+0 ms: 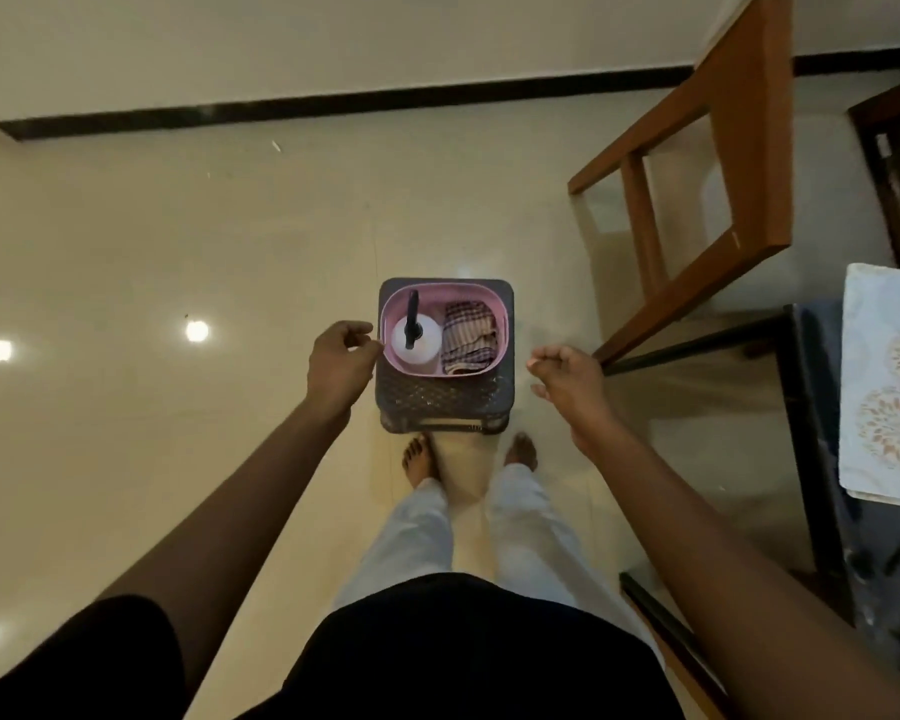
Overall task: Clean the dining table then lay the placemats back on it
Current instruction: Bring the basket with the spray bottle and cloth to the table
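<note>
A pink basket [445, 292] sits on top of a dark woven stool [445, 402] on the floor in front of my feet. Inside it stand a white spray bottle [415, 341] with a black nozzle and a folded checked cloth [468, 337]. My left hand [340, 361] hovers at the basket's left rim, fingers loosely curled, holding nothing. To the right of the stool my right hand [567, 376] is raised with loosely curled fingers and holds nothing. A pale patterned placemat [887, 387] lies on the dark glass dining table [822, 459] at the right edge.
A wooden chair [718, 163] stands at the upper right, next to the table corner. Another dark chair [894, 148] shows at the far right. Glossy cream floor tiles spread out to the left, with a black skirting line along the far wall.
</note>
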`<state>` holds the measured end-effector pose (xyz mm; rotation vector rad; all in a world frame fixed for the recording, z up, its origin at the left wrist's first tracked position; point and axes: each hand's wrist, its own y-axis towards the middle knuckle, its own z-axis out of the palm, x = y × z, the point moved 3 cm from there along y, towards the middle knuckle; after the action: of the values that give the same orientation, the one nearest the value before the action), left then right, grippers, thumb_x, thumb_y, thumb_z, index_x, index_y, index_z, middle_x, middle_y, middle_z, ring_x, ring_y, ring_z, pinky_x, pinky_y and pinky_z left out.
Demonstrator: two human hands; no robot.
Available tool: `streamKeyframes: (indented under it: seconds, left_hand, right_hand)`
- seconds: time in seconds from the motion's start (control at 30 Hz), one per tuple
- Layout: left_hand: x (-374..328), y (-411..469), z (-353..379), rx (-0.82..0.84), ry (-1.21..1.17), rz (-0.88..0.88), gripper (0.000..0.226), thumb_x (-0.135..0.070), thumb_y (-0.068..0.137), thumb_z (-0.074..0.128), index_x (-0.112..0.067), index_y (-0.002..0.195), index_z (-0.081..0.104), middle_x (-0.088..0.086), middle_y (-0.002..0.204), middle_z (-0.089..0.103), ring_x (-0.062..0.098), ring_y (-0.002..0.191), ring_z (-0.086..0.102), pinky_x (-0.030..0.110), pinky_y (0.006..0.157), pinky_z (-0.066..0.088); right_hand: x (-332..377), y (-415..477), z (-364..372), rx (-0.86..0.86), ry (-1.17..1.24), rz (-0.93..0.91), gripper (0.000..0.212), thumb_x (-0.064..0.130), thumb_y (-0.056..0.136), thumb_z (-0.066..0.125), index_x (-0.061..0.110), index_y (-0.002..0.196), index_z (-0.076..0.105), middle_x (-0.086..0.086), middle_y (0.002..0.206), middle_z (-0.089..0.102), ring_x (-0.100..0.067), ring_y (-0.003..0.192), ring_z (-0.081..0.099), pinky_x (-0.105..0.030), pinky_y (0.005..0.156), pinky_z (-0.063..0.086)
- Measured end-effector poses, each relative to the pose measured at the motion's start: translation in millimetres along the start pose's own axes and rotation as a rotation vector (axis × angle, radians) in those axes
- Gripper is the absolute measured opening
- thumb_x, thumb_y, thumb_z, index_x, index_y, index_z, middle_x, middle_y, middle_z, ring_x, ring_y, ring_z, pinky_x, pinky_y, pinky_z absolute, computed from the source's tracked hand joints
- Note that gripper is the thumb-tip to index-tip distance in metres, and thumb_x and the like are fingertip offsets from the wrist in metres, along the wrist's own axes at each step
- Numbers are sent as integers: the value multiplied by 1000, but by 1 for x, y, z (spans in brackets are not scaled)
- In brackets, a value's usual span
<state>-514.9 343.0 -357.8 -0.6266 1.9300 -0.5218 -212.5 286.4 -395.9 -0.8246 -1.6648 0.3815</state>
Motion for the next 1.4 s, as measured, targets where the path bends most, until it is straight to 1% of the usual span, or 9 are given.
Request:
streamKeyframes:
  seconds: [0.13,0.23,0.27,0.5,0.73,0.9,1.07,1.2,1.4]
  left_hand:
    - [17,38,12,6,-6,-76,56,-29,87,67,-14,141,63,-5,115,68,21,110,65,43,102,55]
    - [27,62,29,41,-11,-148,15,-14,96,62,-29,93,61,-10,90,50,14,87,50,28,73,40]
    - [33,71,36,62,-21,-183,31,-11,96,60,-33,79,46,-11,82,43,10,77,44,26,67,35]
    - [43,107,56,80,-62,-298,40,5,94,51,-12,60,40,-11,44,46,5,48,44,22,50,36]
    - [50,129,58,81,-143,-340,15,1,91,57,10,83,65,19,81,64,24,75,62,37,69,49]
    - [52,135,53,104,-148,-337,35,-6,77,67,20,99,64,25,94,67,29,89,61,43,74,48]
    - [16,107,44,170,-150,-240,24,-8,70,64,0,91,72,15,90,64,24,86,55,42,74,44]
    - [-40,60,40,234,-106,-95,25,0,80,62,11,99,74,17,95,73,26,88,65,41,78,56]
    - [-121,-11,64,392,-4,158,26,4,95,58,-8,99,81,12,104,81,33,105,75,42,91,64]
  right_hand:
    - [7,37,32,26,-88,13,14,20,97,69,20,111,68,4,114,72,-14,105,68,-41,98,59]
    - [5,67,48,24,-149,40,35,20,94,69,15,129,67,2,124,72,-17,112,68,-44,104,56]
    - [3,75,51,17,-157,48,40,20,95,69,13,134,64,5,125,69,-16,113,66,-41,105,55]
    - [-5,113,68,17,-207,149,46,19,98,67,11,143,57,-3,133,66,-21,119,63,-38,105,54]
    - [-7,129,71,-22,-155,219,38,11,97,65,11,135,61,-6,126,68,-21,112,66,-33,95,57]
    - [-4,121,66,-21,-111,218,35,7,96,65,8,131,64,-8,122,70,-19,105,68,-30,88,58]
    - [5,88,37,-71,-18,191,35,8,91,68,9,126,68,-6,114,74,-16,99,71,-33,89,61]
    - [10,51,-1,-112,124,161,42,18,81,70,10,122,72,-5,110,79,-19,102,76,-44,96,62]
    - [26,-34,-81,-244,296,34,15,18,91,75,16,106,76,-5,101,81,-21,99,77,-47,96,61]
